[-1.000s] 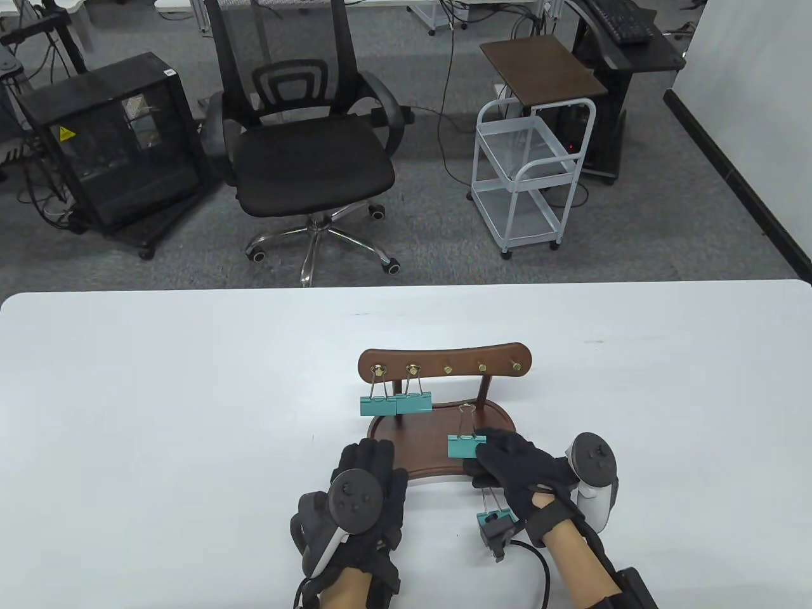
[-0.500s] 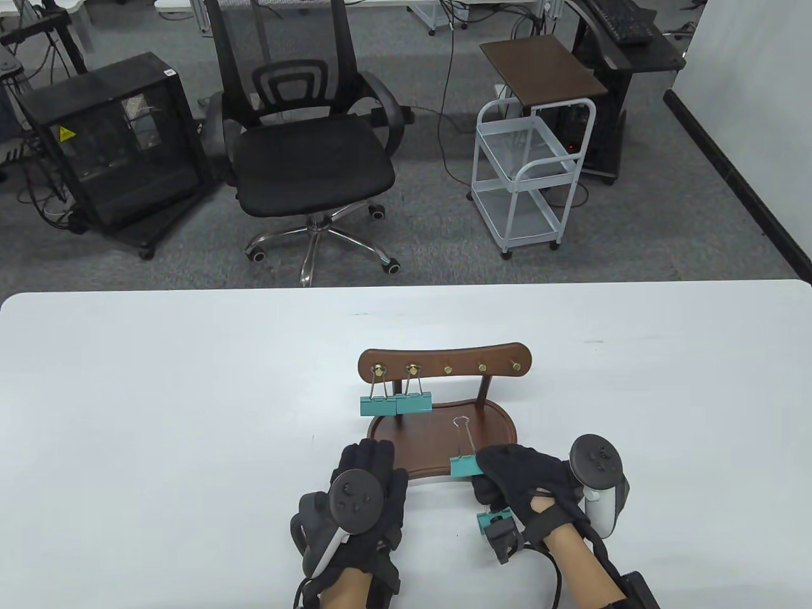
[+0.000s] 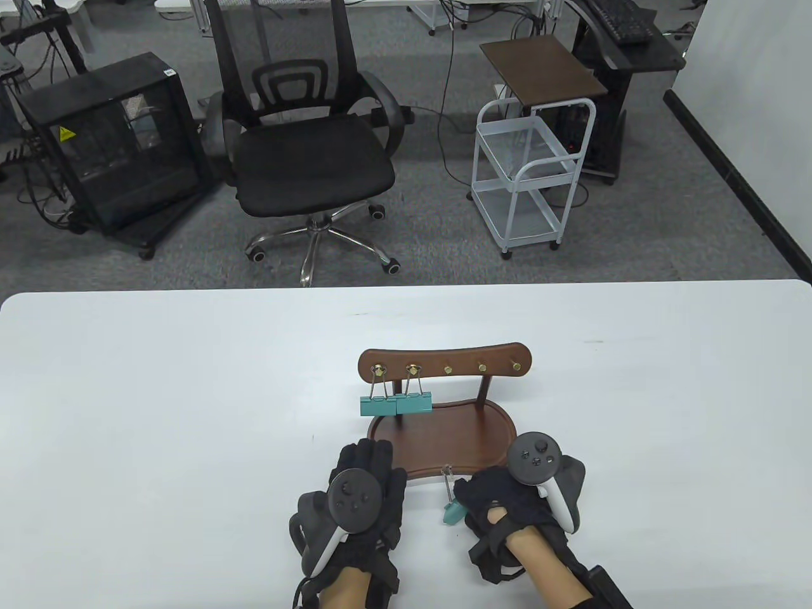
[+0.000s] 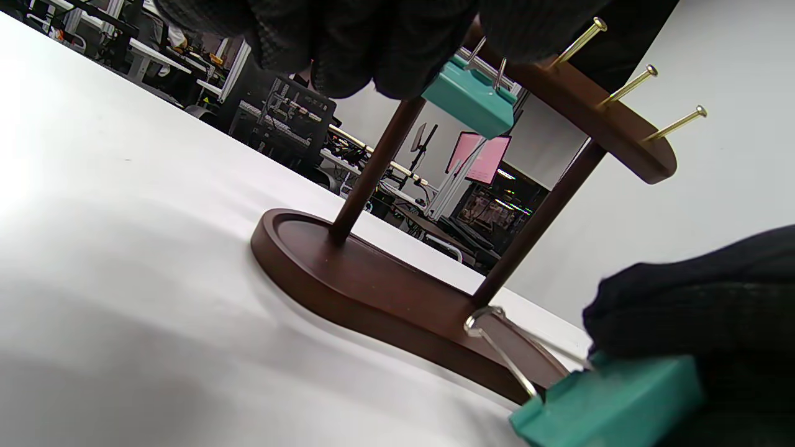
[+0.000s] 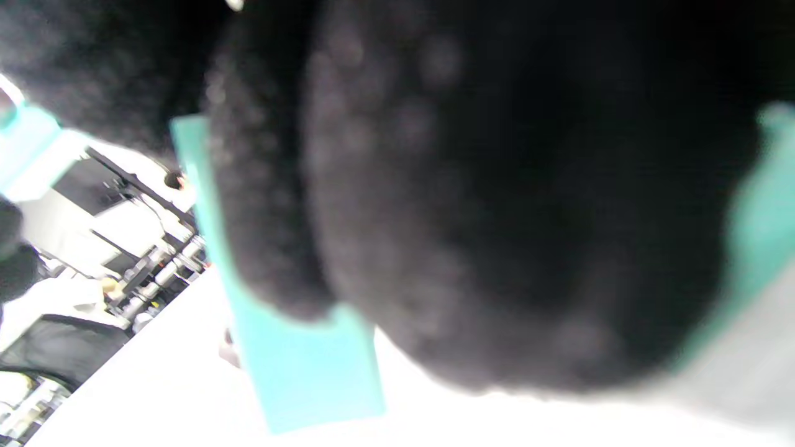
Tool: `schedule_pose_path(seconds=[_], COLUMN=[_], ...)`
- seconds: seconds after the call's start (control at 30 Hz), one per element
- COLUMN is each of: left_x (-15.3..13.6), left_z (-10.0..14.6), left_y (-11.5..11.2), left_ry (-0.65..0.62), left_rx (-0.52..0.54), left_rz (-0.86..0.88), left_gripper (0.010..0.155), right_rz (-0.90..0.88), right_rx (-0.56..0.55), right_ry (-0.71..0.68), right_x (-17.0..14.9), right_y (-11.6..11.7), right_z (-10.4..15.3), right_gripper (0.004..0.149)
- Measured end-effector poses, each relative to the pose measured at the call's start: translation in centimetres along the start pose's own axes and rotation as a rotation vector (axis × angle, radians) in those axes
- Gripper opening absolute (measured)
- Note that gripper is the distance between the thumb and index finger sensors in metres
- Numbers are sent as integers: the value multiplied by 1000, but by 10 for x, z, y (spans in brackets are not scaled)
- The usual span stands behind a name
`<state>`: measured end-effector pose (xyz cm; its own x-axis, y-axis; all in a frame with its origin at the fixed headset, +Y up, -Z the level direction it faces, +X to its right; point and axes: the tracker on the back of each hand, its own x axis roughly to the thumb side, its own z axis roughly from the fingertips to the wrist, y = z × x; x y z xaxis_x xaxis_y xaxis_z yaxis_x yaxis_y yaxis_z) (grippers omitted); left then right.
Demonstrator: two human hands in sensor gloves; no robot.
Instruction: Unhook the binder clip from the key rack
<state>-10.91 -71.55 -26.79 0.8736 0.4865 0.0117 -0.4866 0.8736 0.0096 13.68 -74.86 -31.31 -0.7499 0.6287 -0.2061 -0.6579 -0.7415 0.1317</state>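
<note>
Table view shows the right hand (image 3: 507,501) gripping a clip (image 3: 451,510) low by the rack (image 3: 444,368), probably to set it down; left hand (image 3: 361,501) lies flat, fingers loose.

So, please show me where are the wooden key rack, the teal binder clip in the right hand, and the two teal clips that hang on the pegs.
Brown wooden key rack (image 3: 444,359): table view, top bar.
Held teal binder clip (image 4: 612,403): left wrist view, teal body.
Two hanging teal clips (image 3: 396,405): table view, where their bodies meet.
</note>
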Motion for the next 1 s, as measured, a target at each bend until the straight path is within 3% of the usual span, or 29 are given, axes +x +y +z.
schedule_pose_path(seconds=[0.43,0.77,1.0], left_x=[-1,-1,-1], left_z=[-1,-1,-1], left_y=[0,0,0], left_ry=[5,6,5], left_rx=[0,3,0], left_rz=[5,-3,-8], left_gripper=[62,61,61], right_rz=[129,332,342], right_rx=[13,-52,-45], right_ry=[-21,-83,-65], right_x=[11,21,19], right_y=[11,8,5], right_z=[-4,-1,-2], right_gripper=[45,44,44])
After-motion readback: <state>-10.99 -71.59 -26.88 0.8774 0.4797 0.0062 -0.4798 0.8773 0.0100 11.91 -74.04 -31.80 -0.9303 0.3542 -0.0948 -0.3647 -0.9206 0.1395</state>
